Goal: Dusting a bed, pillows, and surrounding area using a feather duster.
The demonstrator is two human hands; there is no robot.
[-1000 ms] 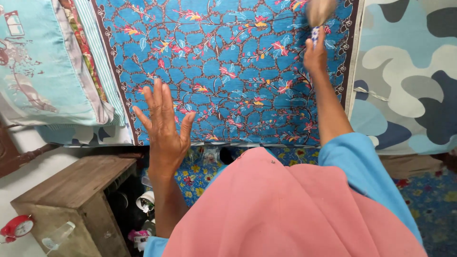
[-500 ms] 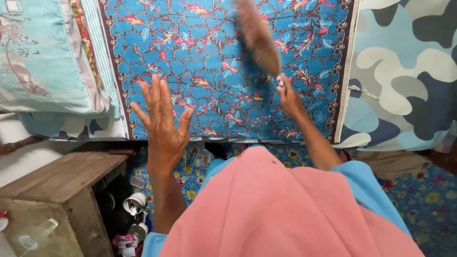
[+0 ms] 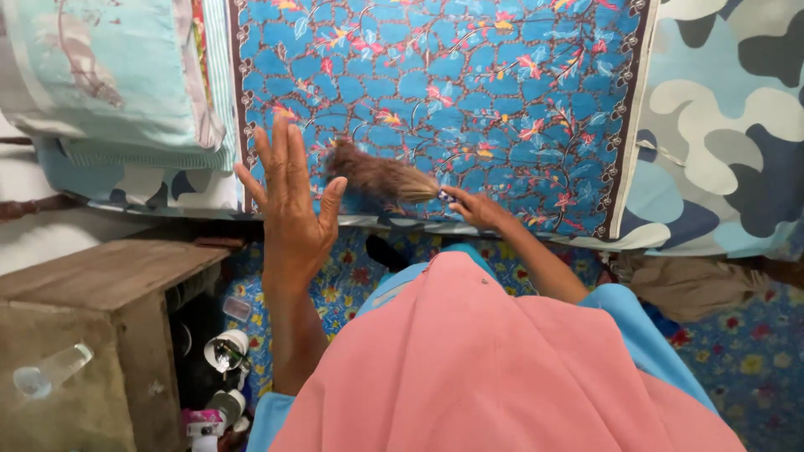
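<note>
Head view: right hand (image 3: pixel 473 207) grips a brown hand broom (image 3: pixel 381 177) lying on the blue batik cloth (image 3: pixel 502 92); left hand (image 3: pixel 289 209) open, fingers spread, holding nothing, just beside the bristles.

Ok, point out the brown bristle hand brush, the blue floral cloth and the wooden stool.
brown bristle hand brush (image 3: pixel 377 177), head view, mid bristles
blue floral cloth (image 3: pixel 469 75), head view, bare middle
wooden stool (image 3: pixel 109 272), head view, top

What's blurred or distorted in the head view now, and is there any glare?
Head view: the brown hand broom in the right hand is slightly soft with motion blur, its bristles smeared; the left hand and the blue floral cloth are sharp. Wide-angle bend shows at the cloth's side borders. Lighting is soft and even, no glare; the gap under the wooden table is dark.
</note>
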